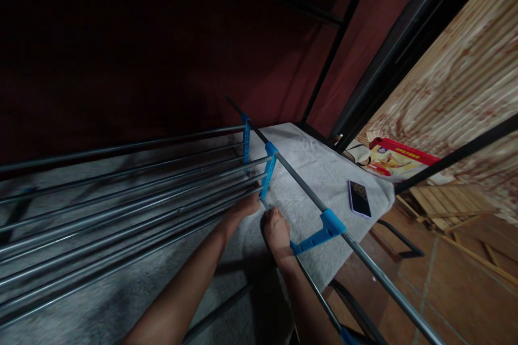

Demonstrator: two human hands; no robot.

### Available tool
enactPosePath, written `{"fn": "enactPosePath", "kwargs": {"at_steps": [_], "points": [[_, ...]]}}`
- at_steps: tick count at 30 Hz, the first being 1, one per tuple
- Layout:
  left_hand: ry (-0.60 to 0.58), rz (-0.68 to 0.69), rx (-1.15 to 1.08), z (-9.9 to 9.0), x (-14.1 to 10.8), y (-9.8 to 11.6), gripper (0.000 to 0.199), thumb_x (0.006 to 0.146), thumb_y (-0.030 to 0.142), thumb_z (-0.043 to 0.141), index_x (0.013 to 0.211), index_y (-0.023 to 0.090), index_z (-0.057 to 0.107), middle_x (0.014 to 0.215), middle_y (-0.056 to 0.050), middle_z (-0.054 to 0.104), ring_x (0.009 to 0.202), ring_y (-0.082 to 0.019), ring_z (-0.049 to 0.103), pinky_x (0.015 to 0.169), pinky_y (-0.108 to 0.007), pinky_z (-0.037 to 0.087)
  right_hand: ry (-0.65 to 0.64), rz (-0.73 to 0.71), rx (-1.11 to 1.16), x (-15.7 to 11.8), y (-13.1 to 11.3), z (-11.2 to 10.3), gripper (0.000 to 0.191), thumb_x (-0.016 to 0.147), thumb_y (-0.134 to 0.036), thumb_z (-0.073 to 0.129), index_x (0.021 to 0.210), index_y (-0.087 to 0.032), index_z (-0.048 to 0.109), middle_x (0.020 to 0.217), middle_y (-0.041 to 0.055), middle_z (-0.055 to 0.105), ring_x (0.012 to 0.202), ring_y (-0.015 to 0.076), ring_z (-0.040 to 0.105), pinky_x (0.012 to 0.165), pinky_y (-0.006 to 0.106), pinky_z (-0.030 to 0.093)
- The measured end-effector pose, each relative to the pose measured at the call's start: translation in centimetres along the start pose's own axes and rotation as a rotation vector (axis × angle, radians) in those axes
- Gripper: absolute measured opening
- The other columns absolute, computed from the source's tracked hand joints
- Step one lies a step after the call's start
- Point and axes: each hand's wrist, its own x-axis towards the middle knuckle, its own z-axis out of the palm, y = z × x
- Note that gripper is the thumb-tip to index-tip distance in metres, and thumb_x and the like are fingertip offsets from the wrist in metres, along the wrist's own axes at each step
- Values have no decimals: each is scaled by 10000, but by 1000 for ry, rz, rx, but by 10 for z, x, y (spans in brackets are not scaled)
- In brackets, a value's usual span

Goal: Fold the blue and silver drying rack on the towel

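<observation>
A rack of grey metal tubes (170, 210) with blue plastic brackets lies across a grey cloth surface. My left hand (249, 204) is closed at the lower end of the middle blue bracket (267, 170), where a tube joins it. Just to its right, my right hand (277, 228) is closed around the lower tube, its fingers curled. Another blue bracket (321, 233) sits right beside my right wrist, joined to the long upper tube (301, 182). A further blue bracket (246, 140) stands at the far side of the rack.
A phone (359, 199) lies on the cloth (319, 159) at the right. Behind it is a red and yellow box (400, 159). Black frame posts (332, 59) rise at the back. A wooden slatted item (451, 205) rests on the tiled floor.
</observation>
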Motion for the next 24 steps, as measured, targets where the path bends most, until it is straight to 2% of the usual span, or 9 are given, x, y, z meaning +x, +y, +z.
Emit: {"fn": "enactPosePath", "kwargs": {"at_steps": [6,11,16,24], "points": [[-10,-78,105,3,-4,4,465,868,107,447,1296,214,593,1269,-92,689,1275,-272,565,1167,-481,377,1,8,64,2,0,-1,238,1003,-151,430,1016,-111,665,899,144,746,836,228,725,707,295,466],[-42,-90,126,4,-3,4,437,876,107,433,1267,190,610,1312,-133,656,1250,-283,583,1113,-469,431,-6,9,109,7,3,-1,238,990,-150,451,1024,-107,683,885,149,745,850,238,720,714,290,457],[-41,-65,138,4,-3,5,485,867,84,432,1309,212,586,1243,-86,693,1267,-247,566,1154,-435,392,-30,7,143,10,6,2,266,1003,-161,427,1003,-120,690,869,153,745,843,252,715,718,301,465],[31,-86,202,2,-5,10,525,873,75,443,1368,218,544,1348,-95,640,1333,-257,524,1166,-442,385,31,-33,26,11,8,6,221,1003,-196,465,1037,-133,674,946,129,720,854,213,701,760,294,483]]}}
